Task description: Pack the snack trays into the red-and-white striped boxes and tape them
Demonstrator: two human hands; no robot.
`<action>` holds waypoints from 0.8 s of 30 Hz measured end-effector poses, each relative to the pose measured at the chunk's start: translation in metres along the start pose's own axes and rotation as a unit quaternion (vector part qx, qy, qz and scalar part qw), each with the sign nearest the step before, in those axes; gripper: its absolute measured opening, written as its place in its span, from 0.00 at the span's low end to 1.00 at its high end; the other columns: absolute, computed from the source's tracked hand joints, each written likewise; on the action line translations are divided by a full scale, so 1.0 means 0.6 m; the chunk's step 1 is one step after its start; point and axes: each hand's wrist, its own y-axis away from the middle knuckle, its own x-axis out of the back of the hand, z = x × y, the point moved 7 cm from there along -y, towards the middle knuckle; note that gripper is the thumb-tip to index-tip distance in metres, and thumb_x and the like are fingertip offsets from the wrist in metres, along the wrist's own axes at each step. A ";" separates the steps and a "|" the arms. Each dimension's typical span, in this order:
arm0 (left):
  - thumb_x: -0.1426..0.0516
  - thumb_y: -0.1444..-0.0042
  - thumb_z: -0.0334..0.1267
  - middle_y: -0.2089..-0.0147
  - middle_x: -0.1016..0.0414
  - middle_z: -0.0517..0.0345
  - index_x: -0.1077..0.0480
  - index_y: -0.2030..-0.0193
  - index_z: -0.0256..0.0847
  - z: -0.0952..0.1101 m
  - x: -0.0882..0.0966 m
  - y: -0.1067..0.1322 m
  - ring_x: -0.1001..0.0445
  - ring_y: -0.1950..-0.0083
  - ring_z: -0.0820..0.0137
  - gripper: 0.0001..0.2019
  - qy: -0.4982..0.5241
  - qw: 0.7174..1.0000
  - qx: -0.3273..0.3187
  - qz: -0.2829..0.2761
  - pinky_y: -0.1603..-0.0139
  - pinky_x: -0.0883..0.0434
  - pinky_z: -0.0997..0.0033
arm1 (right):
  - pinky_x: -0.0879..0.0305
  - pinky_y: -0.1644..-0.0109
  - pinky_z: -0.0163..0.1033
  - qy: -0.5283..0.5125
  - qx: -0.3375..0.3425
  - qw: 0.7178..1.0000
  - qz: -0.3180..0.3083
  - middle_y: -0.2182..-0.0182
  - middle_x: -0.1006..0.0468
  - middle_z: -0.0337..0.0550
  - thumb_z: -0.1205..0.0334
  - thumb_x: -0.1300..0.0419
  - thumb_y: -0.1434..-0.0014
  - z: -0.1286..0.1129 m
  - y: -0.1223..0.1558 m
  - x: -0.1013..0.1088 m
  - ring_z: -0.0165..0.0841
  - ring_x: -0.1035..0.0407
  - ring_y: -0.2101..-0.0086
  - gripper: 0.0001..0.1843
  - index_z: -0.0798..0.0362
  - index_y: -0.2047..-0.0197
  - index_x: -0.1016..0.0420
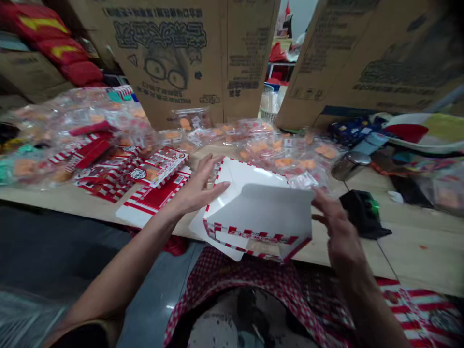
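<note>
A folding paper box (261,203), white inside with red-and-white striped edges and a window in its front panel, stands partly opened at the table's front edge. My left hand (199,188) is at its left wall, thumb over the inside and fingers along the outer side. At the right edge of the box is my right hand (333,217), slightly blurred, its fingertips pinching the rim. Beneath the box a white flap lies over the table edge. Left of it are a flat red-and-white box (148,203) and a stack of printed boxes (112,174).
Clear bags with orange items (286,154) lie heaped along the back. Large cardboard cartons (181,63) stand behind them. To the right are a metal cup (351,166), a black tape dispenser (362,215) and a round multicoloured item (427,130). Striped sheets (420,309) lie below the table.
</note>
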 end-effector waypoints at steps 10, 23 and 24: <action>0.40 0.41 0.53 0.21 0.57 0.50 0.42 0.29 0.50 -0.023 -0.054 -0.001 0.63 0.20 0.47 0.35 -0.016 0.997 -0.062 -0.031 0.23 0.56 0.37 | 0.48 0.32 0.71 0.284 0.262 0.909 -0.153 0.24 0.73 0.55 0.59 0.41 0.37 -0.155 0.025 -0.068 0.63 0.66 0.28 0.45 0.52 0.23 0.57; 0.44 0.35 0.55 0.27 0.43 0.33 0.49 0.26 0.35 0.052 -0.106 0.150 0.42 0.25 0.50 0.38 -0.332 0.901 -0.279 -0.027 0.28 0.43 0.47 | 0.35 0.36 0.59 0.275 0.299 0.881 -0.241 0.28 0.51 0.69 0.67 0.46 0.38 -0.111 0.088 -0.127 0.57 0.47 0.33 0.39 0.71 0.27 0.50; 0.46 0.33 0.52 0.29 0.38 0.35 0.46 0.27 0.35 0.050 -0.110 0.151 0.39 0.27 0.52 0.34 -0.338 0.894 -0.293 -0.022 0.28 0.43 0.49 | 0.35 0.37 0.60 0.266 0.306 0.882 -0.242 0.29 0.49 0.70 0.67 0.46 0.37 -0.106 0.089 -0.127 0.57 0.46 0.34 0.37 0.71 0.28 0.48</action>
